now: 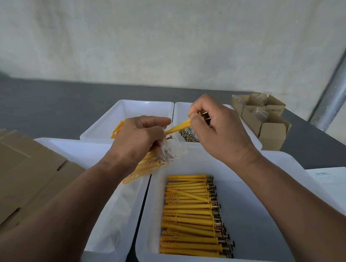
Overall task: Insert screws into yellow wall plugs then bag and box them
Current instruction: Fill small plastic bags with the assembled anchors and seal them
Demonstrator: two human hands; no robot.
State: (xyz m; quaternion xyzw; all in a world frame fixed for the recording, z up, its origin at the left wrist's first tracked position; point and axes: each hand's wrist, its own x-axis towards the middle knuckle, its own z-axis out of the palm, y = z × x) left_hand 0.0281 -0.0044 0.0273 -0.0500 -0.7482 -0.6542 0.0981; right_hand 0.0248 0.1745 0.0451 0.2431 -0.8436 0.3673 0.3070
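Note:
My left hand (136,138) grips a clear plastic bag (168,150) holding several yellow wall plugs with screws (145,167). My right hand (217,128) pinches one yellow plug (179,127) whose lower tip points into the bag's mouth, and it also holds a few screw-fitted plugs bunched in the fist. A row of several assembled plugs (192,215) lies in the near right white tray (263,222). Loose screws (187,134) lie in the far right tray (178,111). Bare yellow plugs (117,129) lie in the far left tray (129,109).
The near left tray (73,149) holds clear empty bags (118,217). Flat cardboard box blanks (19,180) lie at the left. Folded small boxes (264,118) stand at the far right beside a metal pole (336,93). A white paper sheet (331,179) lies at the right edge.

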